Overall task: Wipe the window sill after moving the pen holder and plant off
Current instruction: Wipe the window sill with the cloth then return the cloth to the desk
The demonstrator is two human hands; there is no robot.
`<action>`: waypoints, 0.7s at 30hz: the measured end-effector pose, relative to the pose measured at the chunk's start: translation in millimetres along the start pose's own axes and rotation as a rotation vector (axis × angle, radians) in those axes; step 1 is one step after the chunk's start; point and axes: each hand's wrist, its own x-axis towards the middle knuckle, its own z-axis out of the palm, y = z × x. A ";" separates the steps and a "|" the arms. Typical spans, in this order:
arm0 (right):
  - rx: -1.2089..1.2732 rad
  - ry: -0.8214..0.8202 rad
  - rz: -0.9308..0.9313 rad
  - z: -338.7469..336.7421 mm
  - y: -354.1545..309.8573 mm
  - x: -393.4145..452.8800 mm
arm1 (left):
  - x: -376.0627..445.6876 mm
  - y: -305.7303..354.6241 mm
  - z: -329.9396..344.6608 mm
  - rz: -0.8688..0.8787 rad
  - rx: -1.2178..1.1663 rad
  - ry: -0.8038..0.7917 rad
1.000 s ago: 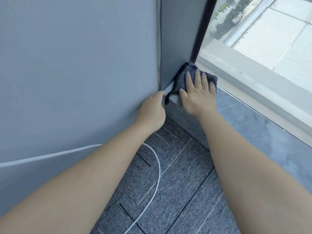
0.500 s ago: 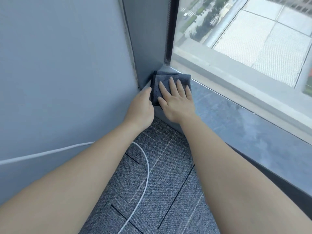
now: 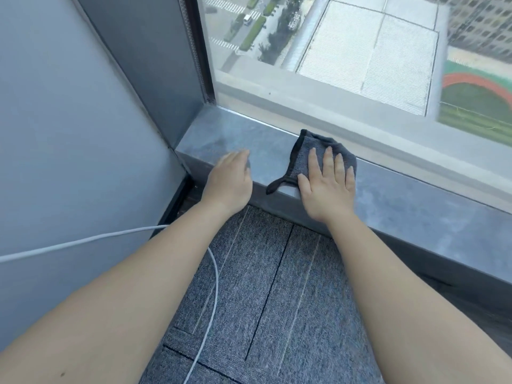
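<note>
A grey stone window sill (image 3: 401, 200) runs from the left corner toward the lower right below the glass. A dark grey cloth (image 3: 307, 151) with a black edge lies flat on it. My right hand (image 3: 327, 187) presses flat on the cloth, fingers spread. My left hand (image 3: 230, 181) rests on the sill's front edge to the left of the cloth, fingers together, holding nothing. Neither the pen holder nor the plant is in view.
A grey wall (image 3: 69, 134) stands on the left and meets the sill at the corner. A white cable (image 3: 213, 286) runs from the wall across the grey carpet tiles (image 3: 263, 300) below. The window glass (image 3: 360, 51) rises just behind the sill.
My right hand has slid the cloth from the sill's left corner toward the right. My left hand has moved from the corner onto the sill's front edge. The view has shifted right.
</note>
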 end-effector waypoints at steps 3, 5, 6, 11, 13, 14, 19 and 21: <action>0.038 -0.026 0.124 -3.1 0.9 -2.2 | -2.4 0.9 2.7 0.030 0.027 -0.029; 0.081 -0.049 0.164 -7.5 -7.6 0.9 | -3.9 0.2 3.8 0.044 0.036 -0.036; 0.093 -0.052 0.150 -8.7 -12.4 2.1 | -4.4 -0.4 4.5 0.048 0.040 -0.039; 0.029 0.009 -0.157 2.9 -20.0 -10.4 | -5.9 1.7 9.3 0.059 0.057 -0.018; 0.024 0.004 -0.177 6.4 -14.0 -15.7 | -6.7 7.8 14.9 0.094 0.062 -0.015; 0.026 0.002 -0.167 7.4 -9.7 -17.7 | -7.0 11.9 18.1 0.115 0.066 -0.019; 0.044 -0.001 -0.033 5.2 32.8 -25.4 | -4.7 38.8 36.8 0.198 0.110 -0.072; 0.051 -0.004 0.038 1.7 56.3 -28.7 | -2.6 50.8 44.9 0.227 0.163 -0.113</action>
